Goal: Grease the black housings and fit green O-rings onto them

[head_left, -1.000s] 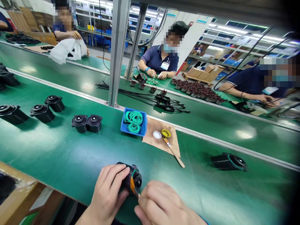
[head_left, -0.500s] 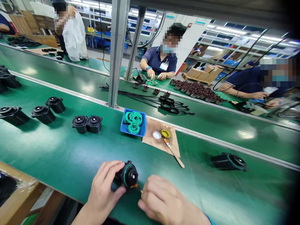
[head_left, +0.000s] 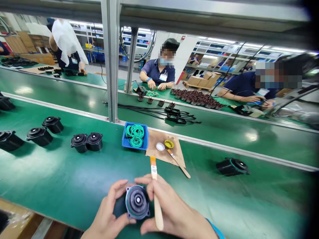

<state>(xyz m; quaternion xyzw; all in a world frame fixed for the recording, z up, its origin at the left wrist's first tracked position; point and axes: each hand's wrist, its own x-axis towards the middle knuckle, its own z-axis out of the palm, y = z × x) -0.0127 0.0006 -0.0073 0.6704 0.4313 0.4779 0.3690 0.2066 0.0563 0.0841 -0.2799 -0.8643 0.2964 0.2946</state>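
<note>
My left hand [head_left: 111,207] is closed around the left side of a black round motor housing [head_left: 138,203], whose stepped top and centre hub face up at me. A green ring lies around the housing's raised part. My right hand [head_left: 166,205] grips a small paint brush [head_left: 157,209] with a pale wooden handle, its orange bristles pointing away from me. The fingertips of that hand reach the housing's upper right edge. Beyond my hands, a second brush [head_left: 179,166] rests partly on a stained piece of cardboard [head_left: 152,134].
A blue bin [head_left: 134,148] of green rings [head_left: 136,131] stands beside a yellow-rimmed pot [head_left: 168,144] and a white lid [head_left: 160,146]. Several black housings [head_left: 94,141] stand left; one with a green ring [head_left: 231,166] lies right. A metal post [head_left: 111,66] rises ahead. Co-workers sit opposite.
The housing has turned so its top faces me. My right hand has lifted the brush from the housing's edge, bristles now pointing away, and its fingers have moved to the housing.
</note>
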